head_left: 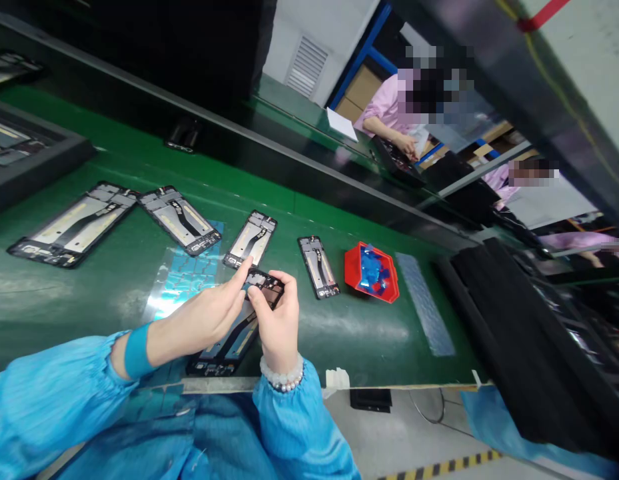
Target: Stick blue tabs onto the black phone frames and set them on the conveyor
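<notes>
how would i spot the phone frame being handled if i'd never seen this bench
Start at the green tabletop and come to its near edge, between the two blue sleeves. A black-edged phone frame slants there, the right hand gripping its far end and the left hand at its side. That sets it apart: the frames beyond are not gripped.

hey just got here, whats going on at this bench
A person in blue sleeves is handling a partly assembled smartphone at the near edge of the green bench. The right hand grips its upper end, the thumb over its inner side, while the left hand lies along its left side. Similar open phones lie spread out beyond, and a red bin of blue pieces sits to the right.
</notes>
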The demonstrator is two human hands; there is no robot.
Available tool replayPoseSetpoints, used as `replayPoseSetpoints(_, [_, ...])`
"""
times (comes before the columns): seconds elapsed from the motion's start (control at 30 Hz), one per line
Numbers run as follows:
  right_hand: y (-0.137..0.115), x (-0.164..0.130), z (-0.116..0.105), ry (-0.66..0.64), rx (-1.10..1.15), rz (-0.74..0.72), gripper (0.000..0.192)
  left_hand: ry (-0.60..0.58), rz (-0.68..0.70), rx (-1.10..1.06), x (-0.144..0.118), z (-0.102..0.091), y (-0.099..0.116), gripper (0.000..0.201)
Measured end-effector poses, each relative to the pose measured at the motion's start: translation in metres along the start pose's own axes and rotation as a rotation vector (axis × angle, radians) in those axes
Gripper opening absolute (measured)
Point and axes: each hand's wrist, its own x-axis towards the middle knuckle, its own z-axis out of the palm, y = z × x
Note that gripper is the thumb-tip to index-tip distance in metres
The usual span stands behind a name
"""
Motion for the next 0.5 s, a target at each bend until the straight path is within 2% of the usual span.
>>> replayPoseSetpoints(0.2, [-0.005,0.003,-0.004,-0.104,-0.014,0.030,0.038,-0.089,0.039,-0.061,-0.003,-0.002,0.002,0.069])
replayPoseSetpoints(0.33, [-0.003,0.006,-0.005,-0.083,0.083,0.054,0.035,-0.064,0.056,-0.144,-0.005,-0.003,-0.001,0.067])
replayPoseSetpoints(0.43, [0.002,0.007,-0.008,-0.103,0.127,0.092,0.036,-0.051,-0.015,-0.221,-0.005,-0.004,-0.003,0.067])
replayPoseSetpoints(0.5, [0.003,0.007,-0.011,-0.158,0.075,0.085,0.036,-0.058,-0.078,-0.276,-0.004,-0.005,-0.004,0.066])
